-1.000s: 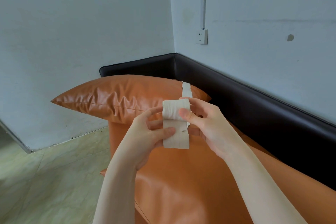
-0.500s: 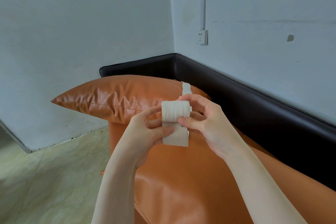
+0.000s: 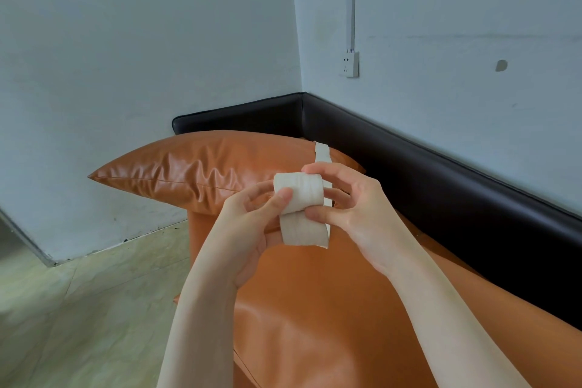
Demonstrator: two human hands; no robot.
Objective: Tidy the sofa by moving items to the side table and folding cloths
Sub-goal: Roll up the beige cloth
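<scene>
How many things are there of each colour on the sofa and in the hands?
White: 1, the cloth strip, held by the left hand and right hand
Orange: 2, the cushion and the seat
Black: 1, the sofa back
Total: 4

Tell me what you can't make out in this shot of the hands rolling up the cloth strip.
Head view only:
- Far end of the cloth strip: runs behind the right hand and over the cushion.
- Left hand fingers behind the roll: hidden by the cloth.
- Side table: out of frame.
- Sofa front: cut off by the bottom edge.
</scene>
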